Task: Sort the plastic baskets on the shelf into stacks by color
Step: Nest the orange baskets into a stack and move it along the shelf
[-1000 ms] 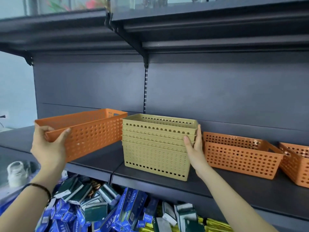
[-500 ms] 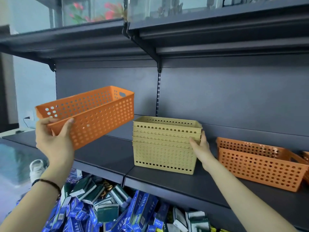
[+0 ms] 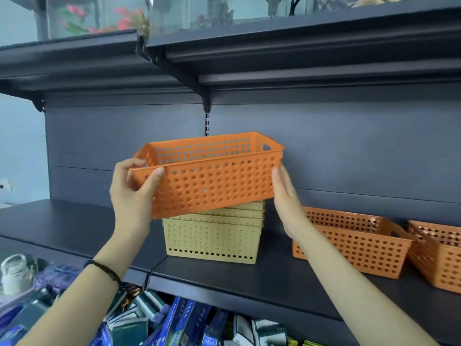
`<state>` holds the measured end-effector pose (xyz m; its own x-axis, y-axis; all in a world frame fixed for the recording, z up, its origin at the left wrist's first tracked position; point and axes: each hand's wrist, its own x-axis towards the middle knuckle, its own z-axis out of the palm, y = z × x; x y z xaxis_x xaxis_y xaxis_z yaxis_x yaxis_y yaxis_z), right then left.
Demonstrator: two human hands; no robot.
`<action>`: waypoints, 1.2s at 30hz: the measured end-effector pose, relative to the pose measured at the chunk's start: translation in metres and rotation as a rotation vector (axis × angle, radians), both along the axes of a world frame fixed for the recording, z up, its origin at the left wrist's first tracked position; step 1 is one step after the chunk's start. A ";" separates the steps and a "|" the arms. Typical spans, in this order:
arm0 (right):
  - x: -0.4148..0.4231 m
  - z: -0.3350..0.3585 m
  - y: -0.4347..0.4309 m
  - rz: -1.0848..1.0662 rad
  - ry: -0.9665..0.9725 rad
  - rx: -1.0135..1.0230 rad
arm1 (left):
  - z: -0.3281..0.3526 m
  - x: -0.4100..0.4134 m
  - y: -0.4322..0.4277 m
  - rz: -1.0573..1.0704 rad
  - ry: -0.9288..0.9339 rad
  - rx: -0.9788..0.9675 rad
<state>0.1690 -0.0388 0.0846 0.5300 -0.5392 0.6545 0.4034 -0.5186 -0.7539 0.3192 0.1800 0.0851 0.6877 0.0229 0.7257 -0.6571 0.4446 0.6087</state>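
Note:
An orange perforated basket (image 3: pixel 214 181) is held in the air in front of the dark shelf (image 3: pixel 74 226), above a stack of yellow baskets (image 3: pixel 212 238). My left hand (image 3: pixel 134 193) grips its left end, thumb on the front wall and fingers over the rim. My right hand (image 3: pixel 287 201) touches its right end with straight fingers. The held basket hides the top of the yellow stack. Two more orange baskets stand on the shelf to the right, one (image 3: pixel 354 243) beside the stack and one (image 3: pixel 439 253) at the frame's edge.
An upper shelf (image 3: pixel 274 58) overhangs the baskets, with a bracket (image 3: pixel 205 106) behind them. Below the shelf edge lie several blue and green boxes (image 3: pixel 154 318). A pale bottle (image 3: pixel 15 273) sits at lower left.
My left hand has carried the orange basket up and right, over the yellow stack. My right hand left the yellow stack's side and now touches the orange basket's right end.

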 end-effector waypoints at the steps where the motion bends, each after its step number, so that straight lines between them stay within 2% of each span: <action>1: -0.008 0.002 -0.006 -0.005 -0.012 -0.002 | 0.000 -0.007 -0.011 -0.024 0.003 0.005; 6: -0.064 -0.003 -0.063 -0.116 -0.067 -0.042 | 0.009 -0.047 -0.079 -0.150 0.060 0.069; 12: -0.144 -0.014 -0.152 -0.260 -0.095 0.022 | 0.014 -0.109 -0.185 -0.305 0.006 0.152; 16: -0.186 -0.034 -0.208 -0.315 -0.081 0.101 | -0.005 -0.140 -0.260 -0.377 -0.012 0.181; 19: -0.204 -0.055 -0.236 -0.340 -0.011 0.143 | -0.031 -0.142 -0.300 -0.432 0.040 0.271; 22: -0.211 -0.070 -0.251 -0.346 0.045 0.167 | -0.045 -0.143 -0.318 -0.491 0.110 0.347; 25: -0.208 -0.075 -0.255 -0.329 0.077 0.197 | -0.040 -0.138 -0.326 -0.457 0.158 0.354; 31: -0.204 -0.079 -0.250 -0.341 0.073 0.243 | -0.037 -0.117 -0.338 -0.486 0.147 0.453; 36: -0.204 -0.086 -0.246 -0.421 0.179 0.281 | -0.045 -0.106 -0.341 -0.501 0.106 0.557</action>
<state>-0.0350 -0.2852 -0.0015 0.3208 -0.8703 0.3736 0.0562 -0.3763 -0.9248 0.2128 -0.1609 0.0399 0.5862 -0.6612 0.4682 -0.3832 0.2829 0.8793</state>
